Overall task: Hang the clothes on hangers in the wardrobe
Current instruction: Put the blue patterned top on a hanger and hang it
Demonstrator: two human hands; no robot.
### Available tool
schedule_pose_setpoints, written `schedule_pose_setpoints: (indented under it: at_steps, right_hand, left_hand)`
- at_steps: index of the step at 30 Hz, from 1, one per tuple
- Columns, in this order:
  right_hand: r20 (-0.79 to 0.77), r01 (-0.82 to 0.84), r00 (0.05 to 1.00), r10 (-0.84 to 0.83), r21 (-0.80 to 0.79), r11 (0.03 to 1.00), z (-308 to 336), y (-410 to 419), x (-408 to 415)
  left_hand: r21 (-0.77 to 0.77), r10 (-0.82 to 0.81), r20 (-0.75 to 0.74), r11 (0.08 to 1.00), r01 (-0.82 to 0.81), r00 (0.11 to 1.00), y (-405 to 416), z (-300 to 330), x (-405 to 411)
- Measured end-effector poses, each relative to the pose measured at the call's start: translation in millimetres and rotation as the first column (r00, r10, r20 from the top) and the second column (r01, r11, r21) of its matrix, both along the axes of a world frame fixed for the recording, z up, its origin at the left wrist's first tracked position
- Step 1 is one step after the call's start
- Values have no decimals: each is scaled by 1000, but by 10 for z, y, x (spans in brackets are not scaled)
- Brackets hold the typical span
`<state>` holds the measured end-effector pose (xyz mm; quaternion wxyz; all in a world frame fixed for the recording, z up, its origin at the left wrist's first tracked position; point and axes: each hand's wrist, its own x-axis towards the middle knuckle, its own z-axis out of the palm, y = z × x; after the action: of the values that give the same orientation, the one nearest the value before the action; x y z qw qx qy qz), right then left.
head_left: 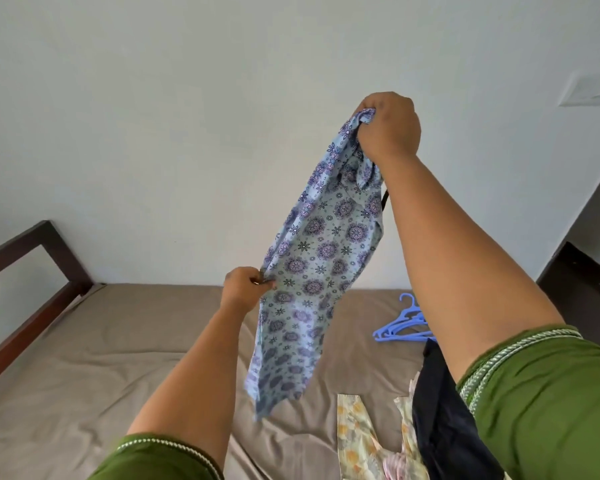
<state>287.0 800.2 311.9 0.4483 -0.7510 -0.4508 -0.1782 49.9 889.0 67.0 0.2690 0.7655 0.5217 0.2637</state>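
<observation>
Garment (321,258) | right hand (388,128) raised, gripping top | left hand (245,289) pinching edge

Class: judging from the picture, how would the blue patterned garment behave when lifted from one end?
Probably floppy: the blue patterned garment hangs limp from the right hand. Likely light: the left hand steadies it with a pinch. It seems thin, gathering into soft folds.

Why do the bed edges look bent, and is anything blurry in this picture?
Head view: the wide-angle lens bows the wooden bed frame and wall lines; soft, even daylight, no glare; the floral garment smears at its lower hem, otherwise sharp in the right hand and left hand.
</observation>
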Motion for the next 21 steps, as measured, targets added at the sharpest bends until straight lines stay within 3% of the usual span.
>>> schedule_pose_setpoints:
  at_steps: [3, 5, 7, 8, 9, 10, 11, 12, 13, 17, 21]
  right_hand:
    - [-36, 16, 999, -16, -11, 1000, -116, -35, 142]
    - [-95, -11, 995, 11, -2, 1000, -214, -46, 205]
    - [-160, -36, 986, 43, 45, 998, -323, -65, 230]
    - [-182, -50, 981, 64, 80, 995, -385, -92, 237]
    - [-194, -71, 977, 93, 118, 990, -453, -133, 251]
    - [-205, -97, 971, 128, 152, 984, -532, -181, 271]
    - [-214, -134, 962, 172, 180, 975, -629, -238, 289]
    - [-219, -178, 951, 220, 198, 964, -748, -294, 302]
    - [-223, -223, 937, 268, 207, 953, -892, -347, 305]
    - [-223, -330, 910, 348, 118, 937, -1781, -527, 181]
    - [-282, -448, 876, 392, -172, 877, -2787, -653, -66]
  left_hand:
    - [-16, 51, 134, 999, -49, 990, 24, -51, -91]
    - [-40, 45, 52, 998, -43, 998, 30, -89, -108]
    - [-23, 169, 10, 985, -169, 986, 11, -95, -71]
    - [-86, 294, 85, 954, -287, 952, -14, -84, -33]
    - [-230, 436, 255, 894, -384, 863, -27, -66, 16]
    - [-468, 590, 437, 794, -389, 679, -37, -23, 67]
    - [-704, 705, 551, 680, -204, 447, -28, 27, 115]
    - [-785, 751, 607, 617, 51, 259, 15, 49, 153]
    - [-767, 753, 638, 601, 226, 163, 68, 74, 182]
    - [-537, 634, 767, 716, 446, -95, 164, 259, 298]
    - [-355, 513, 843, 755, 552, -160, 81, 363, 435]
